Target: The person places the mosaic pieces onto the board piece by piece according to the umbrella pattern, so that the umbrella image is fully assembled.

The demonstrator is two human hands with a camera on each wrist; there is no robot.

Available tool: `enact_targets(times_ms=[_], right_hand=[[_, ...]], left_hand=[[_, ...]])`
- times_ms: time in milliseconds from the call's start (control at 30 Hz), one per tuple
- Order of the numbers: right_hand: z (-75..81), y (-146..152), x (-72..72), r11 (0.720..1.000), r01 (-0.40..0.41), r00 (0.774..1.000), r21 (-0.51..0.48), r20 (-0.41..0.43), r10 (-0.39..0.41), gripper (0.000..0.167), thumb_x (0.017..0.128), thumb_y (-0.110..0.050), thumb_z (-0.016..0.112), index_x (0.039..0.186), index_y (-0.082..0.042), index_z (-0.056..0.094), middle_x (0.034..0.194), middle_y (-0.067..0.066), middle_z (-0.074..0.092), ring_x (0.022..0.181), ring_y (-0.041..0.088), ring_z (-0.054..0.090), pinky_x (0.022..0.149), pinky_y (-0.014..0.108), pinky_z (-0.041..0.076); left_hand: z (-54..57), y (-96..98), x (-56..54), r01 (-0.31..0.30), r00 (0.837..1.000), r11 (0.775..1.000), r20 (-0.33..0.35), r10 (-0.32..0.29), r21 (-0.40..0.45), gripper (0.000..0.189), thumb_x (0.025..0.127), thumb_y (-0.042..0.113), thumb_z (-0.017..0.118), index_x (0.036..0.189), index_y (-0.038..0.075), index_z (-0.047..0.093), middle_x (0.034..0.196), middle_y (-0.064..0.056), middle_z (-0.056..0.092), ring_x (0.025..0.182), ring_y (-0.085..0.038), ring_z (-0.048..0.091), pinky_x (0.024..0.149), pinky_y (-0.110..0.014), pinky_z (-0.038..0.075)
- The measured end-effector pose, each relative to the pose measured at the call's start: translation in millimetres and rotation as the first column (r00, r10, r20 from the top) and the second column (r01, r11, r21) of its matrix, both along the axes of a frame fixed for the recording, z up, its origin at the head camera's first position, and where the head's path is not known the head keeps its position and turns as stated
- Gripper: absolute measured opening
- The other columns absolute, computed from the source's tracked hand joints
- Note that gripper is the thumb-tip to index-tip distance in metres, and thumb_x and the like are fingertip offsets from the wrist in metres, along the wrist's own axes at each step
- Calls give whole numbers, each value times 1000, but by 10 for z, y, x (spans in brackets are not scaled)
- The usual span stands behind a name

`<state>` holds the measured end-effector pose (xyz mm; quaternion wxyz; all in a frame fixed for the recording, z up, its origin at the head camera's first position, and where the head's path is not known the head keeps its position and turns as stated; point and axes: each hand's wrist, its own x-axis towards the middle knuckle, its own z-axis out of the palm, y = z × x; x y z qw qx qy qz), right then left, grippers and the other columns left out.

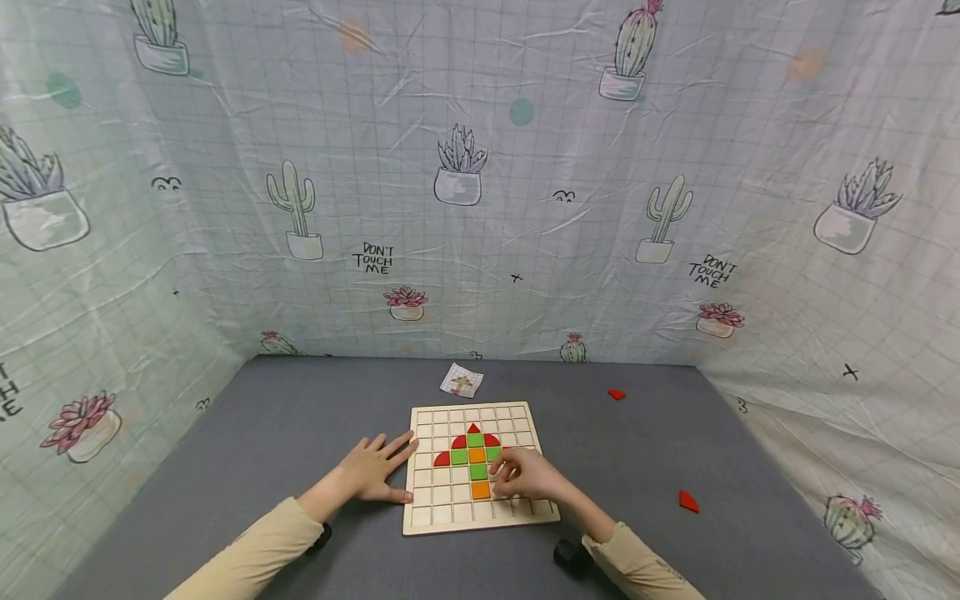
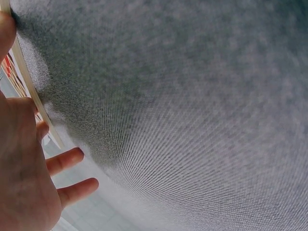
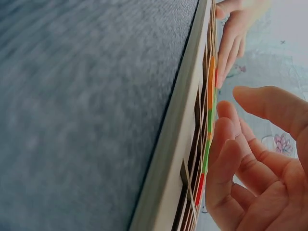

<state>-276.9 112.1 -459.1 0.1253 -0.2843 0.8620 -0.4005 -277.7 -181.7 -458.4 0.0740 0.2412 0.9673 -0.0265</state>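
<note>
A square wooden grid board [image 1: 442,517] lies on the grey table. Red, green and orange tiles fill some of its cells, among them an orange square [image 1: 480,490] and a green square [image 1: 478,472]. My left hand [image 1: 369,471] has its fingers spread and touches the board's left edge with its fingertips and thumb. Over the right part of the board is my right hand [image 1: 525,473], fingers loosely bent, beside the lower tiles. In the right wrist view, a gap shows between thumb [image 3: 255,98] and fingers, with nothing held there. The right hand hides some cells beneath it.
A small printed picture card [image 1: 461,381] lies behind the board. To the right are two loose red pieces, one far back [image 1: 617,394] and one nearer [image 1: 688,501]. A patterned cloth [image 1: 517,225] hangs around the table's back and sides.
</note>
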Motion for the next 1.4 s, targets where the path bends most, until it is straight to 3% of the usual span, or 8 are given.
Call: enact_targets(times_ms=[200,567,900,1000,1133,1400], right_hand=[[-6,105,-28,1000,-19,1000,-19,-12,19,17,77,-9,65,92,-1,62,74,7,64,59,9,57,51,21,46],[2,458,-57,999,24,999,-37,-31,-25,18,78,-6,64,93,2,60,77,12,65,58,8,53,49,20,41],[36,921,-175,985,174,981,-17,-79,-175,21,80,-8,64,96,5,62,75,13,63,56,21,56,47,26,44],[16,1074,-258,969,247,965,-1,-96,-246,20,80,-8,63,95,5,62,75,13,64,57,22,57,47,26,44],[-22,1282,-408,927,374,924,25,-99,-370,18,79,-7,63,93,5,64,75,14,65,59,19,58,48,27,45],[-46,1668,-761,806,589,808,64,-57,-586,21,83,-12,61,94,5,65,78,15,66,58,13,58,51,28,47]], left_hand=[[15,0,-4,1,1000,1000,0,-1,0,86,75,65,51,141,16,27,147,-3,25,126,-37,33,97,-55,28],[-3,-4,-10,-8,1000,1000,4,8,-10,87,74,67,50,142,17,26,148,-2,24,127,-37,32,97,-56,28],[-11,1,7,0,1000,1000,2,0,-8,87,74,67,50,142,17,26,148,-3,24,127,-37,32,97,-56,28],[-20,2,9,5,1000,1000,-3,-5,-6,87,74,67,50,142,17,26,147,-3,24,127,-37,32,96,-56,29],[-28,1,6,8,1000,1000,-9,-8,-7,87,74,67,50,142,17,27,147,-3,25,126,-37,33,96,-56,29],[-20,2,10,9,1000,1000,-5,-9,-3,87,74,67,50,141,17,27,147,-3,25,126,-37,33,96,-56,29]])
